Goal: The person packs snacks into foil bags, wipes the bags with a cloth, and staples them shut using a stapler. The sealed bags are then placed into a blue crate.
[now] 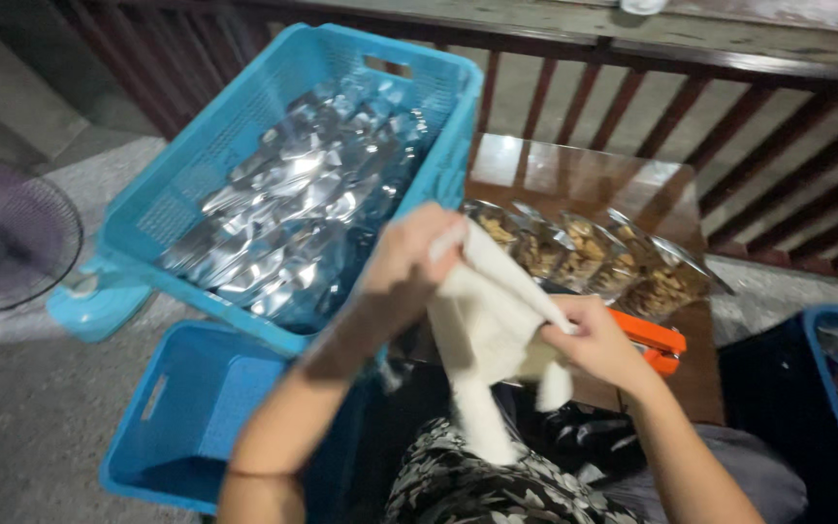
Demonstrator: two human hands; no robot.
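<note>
My left hand (407,260) grips the upper edge of a white cloth (482,330) in front of me. My right hand (596,342) pinches the same cloth lower on its right side, so it hangs stretched between both hands over my lap. Behind the hands, several clear bags of brown snacks (594,257) lie in a row on a small brown table (584,180). An orange stapler (654,340) rests on that table just past my right hand.
A large blue crate (438,107) full of shiny silver pouches (293,218) stands tilted at left. Below it sits another blue crate (201,412). A third blue bin (831,388) is at the right edge. A fan (7,238) stands far left, with a wooden railing (729,107) behind.
</note>
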